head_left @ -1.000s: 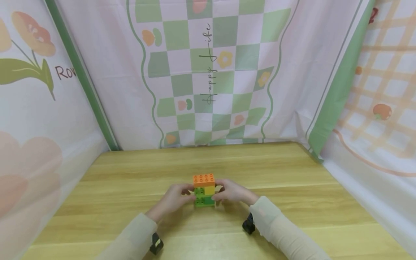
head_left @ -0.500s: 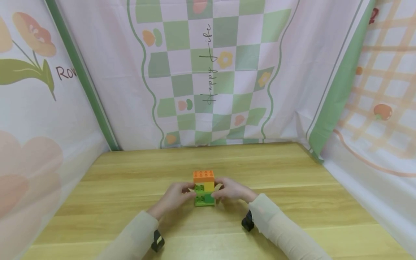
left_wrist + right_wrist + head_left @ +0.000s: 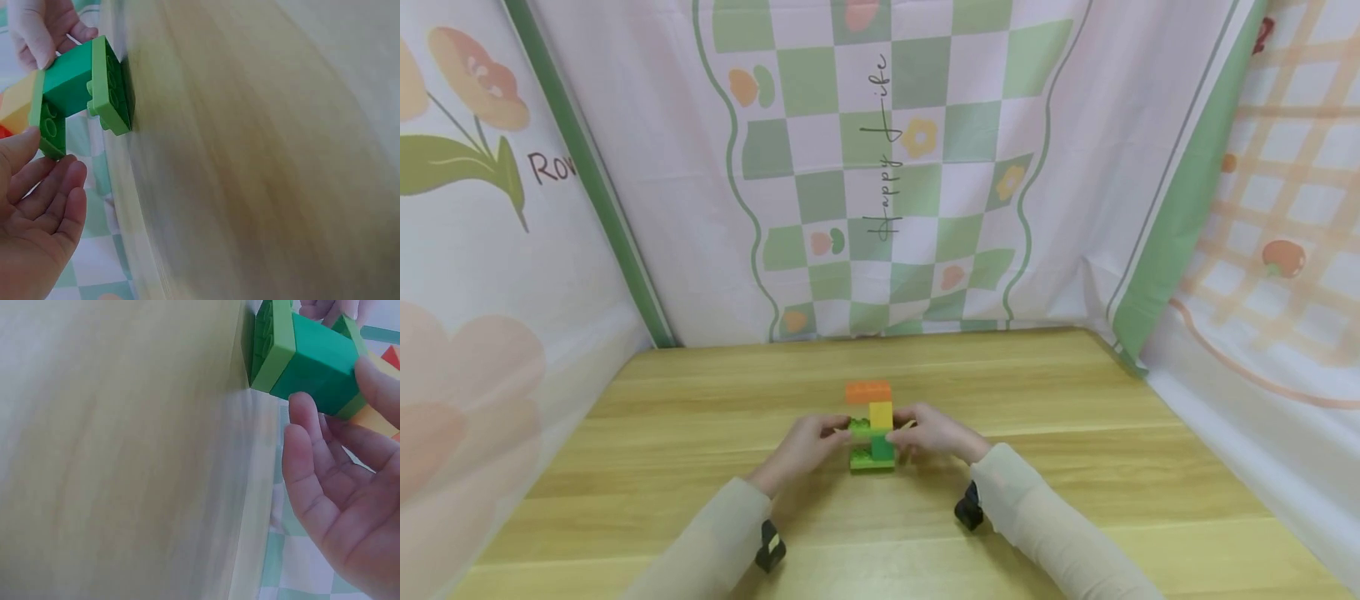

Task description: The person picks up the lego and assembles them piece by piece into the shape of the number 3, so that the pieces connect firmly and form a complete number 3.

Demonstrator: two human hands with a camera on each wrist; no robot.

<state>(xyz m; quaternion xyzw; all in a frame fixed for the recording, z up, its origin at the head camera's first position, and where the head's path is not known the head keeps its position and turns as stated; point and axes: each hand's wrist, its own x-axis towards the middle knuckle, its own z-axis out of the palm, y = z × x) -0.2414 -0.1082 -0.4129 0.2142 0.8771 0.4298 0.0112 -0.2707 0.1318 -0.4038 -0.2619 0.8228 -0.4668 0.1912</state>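
Note:
Both hands hold a stack of toy building bricks in the middle of the table. An orange brick (image 3: 868, 392) tops it, above a yellow brick (image 3: 881, 415) on the right side. Below come a light green brick (image 3: 860, 430), a dark green brick (image 3: 883, 447) and a light green base brick (image 3: 872, 465). My left hand (image 3: 808, 446) pinches the upper light green brick's left end between thumb and fingers. From the right, my right hand (image 3: 936, 433) grips the stack, its thumb (image 3: 377, 387) near the joint of the dark green and upper light green bricks.
The wooden table (image 3: 1037, 400) spreads around the stack. Printed cloth curtains hang behind it (image 3: 820, 200) and along both sides. A black wrist device (image 3: 771, 546) sits under the left sleeve, another (image 3: 969, 507) under the right.
The stack has tipped, its top going away from me. The orange brick stands higher in view and fewer studs show. Both hands have moved slightly up with it, still holding it.

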